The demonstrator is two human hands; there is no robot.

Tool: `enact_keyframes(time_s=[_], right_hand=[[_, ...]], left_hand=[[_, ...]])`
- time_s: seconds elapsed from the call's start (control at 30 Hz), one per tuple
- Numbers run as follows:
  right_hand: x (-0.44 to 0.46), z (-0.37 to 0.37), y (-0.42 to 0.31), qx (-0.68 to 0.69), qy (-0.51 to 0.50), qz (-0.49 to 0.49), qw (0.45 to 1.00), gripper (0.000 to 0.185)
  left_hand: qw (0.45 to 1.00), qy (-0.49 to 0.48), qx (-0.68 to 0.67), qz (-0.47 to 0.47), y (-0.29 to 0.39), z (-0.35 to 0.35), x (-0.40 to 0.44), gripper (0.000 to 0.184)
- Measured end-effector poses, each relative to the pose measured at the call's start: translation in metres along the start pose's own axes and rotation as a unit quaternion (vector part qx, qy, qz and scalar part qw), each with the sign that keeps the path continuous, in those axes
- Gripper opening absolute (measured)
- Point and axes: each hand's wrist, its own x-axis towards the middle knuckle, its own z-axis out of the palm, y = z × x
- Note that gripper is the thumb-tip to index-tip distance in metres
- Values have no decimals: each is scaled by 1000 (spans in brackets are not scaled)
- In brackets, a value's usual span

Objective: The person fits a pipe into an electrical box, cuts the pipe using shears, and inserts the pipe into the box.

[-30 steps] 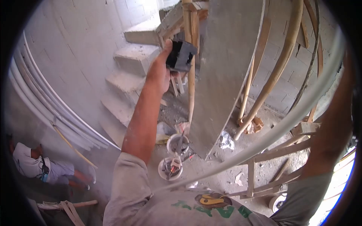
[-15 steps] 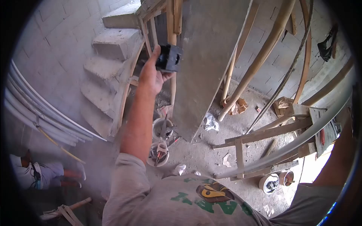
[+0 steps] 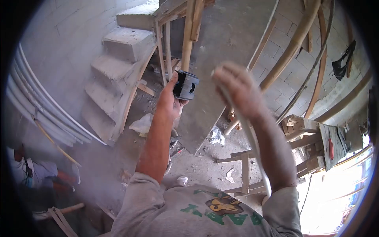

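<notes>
L hand [image 3: 169,98] has its grip clamped on a black-and-grey, slotted plastic-looking box [image 3: 185,85], held mid-air before a broad grey concrete slab [image 3: 233,39]; thumb nr top edge, fingers under, prob. to keep the slotted face uncovered. R hand [image 3: 237,89] is raised opp., blurred; a long pale-grey flexible pipe [image 3: 257,154] runs by its palm & forearm, maybe so the arm steadies it. Can't tell if that grip's closed. Rough concrete stairs [image 3: 110,66] rise L of box.
</notes>
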Motion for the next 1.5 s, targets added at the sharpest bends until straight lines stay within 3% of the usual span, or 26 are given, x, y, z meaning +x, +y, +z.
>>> enact_keyframes(time_s=[0.13,0.37,0.47,0.57,0.87,0.97,1.07,1.5], right_hand=[[-23,38,70,105,-83,7,991,30],[-48,57,97,307,-156,37,938,28],[-57,54,95,318,-196,55,926,29],[-67,59,102,311,-158,68,935,30],[-86,66,152,260,-66,79,960,29],[-95,68,144,208,14,77,975,33],[-97,84,167,107,108,-126,980,35],[-91,74,161,-87,212,-100,968,20]], left_hand=[[999,-18,27,-4,-10,-7,-15,43],[999,-38,32,-2,-33,-15,-39,47],[999,-20,35,6,-42,-15,-44,46],[999,23,46,5,-44,-13,-52,44],[999,3,39,6,-75,-22,-56,52],[999,2,34,-3,-84,-12,-57,52],[999,-10,39,11,-89,-7,-56,51],[989,52,126,56,-106,-16,-50,49]])
